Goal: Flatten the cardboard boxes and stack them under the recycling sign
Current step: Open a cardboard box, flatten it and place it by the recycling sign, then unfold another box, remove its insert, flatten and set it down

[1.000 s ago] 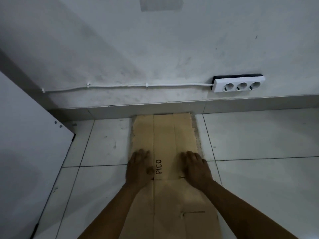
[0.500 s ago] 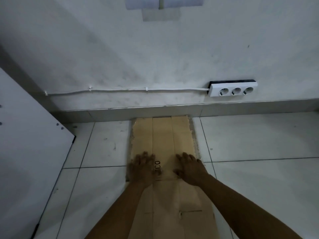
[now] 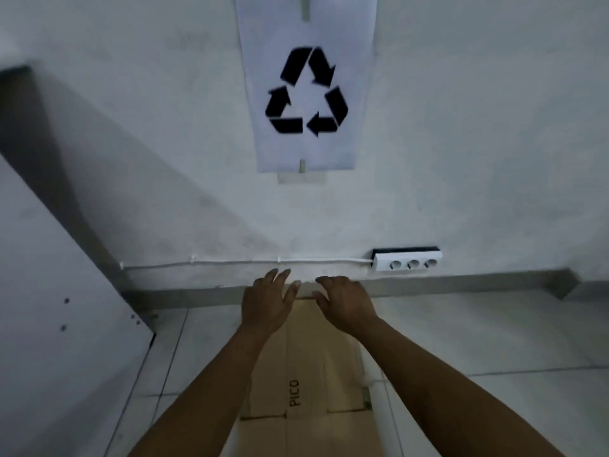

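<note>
Both hands — left hand (image 3: pixel 265 303), right hand (image 3: pixel 346 300) — grip spread, above flattened cardboard (image 3: pixel 306 367) beneath recycling sign (image 3: pixel 306 90).

Brown cardboard (image 3: pixel 306 357) showing black PICO lettering, white sign (image 3: pixel 308 84) bearing black recycling arrows, white power strip (image 3: pixel 408 261), pale grey floor tiles (image 3: pixel 478 338)

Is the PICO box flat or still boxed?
Flat: the box lies as one sheet on the floor, creases showing, no walls standing.
</note>
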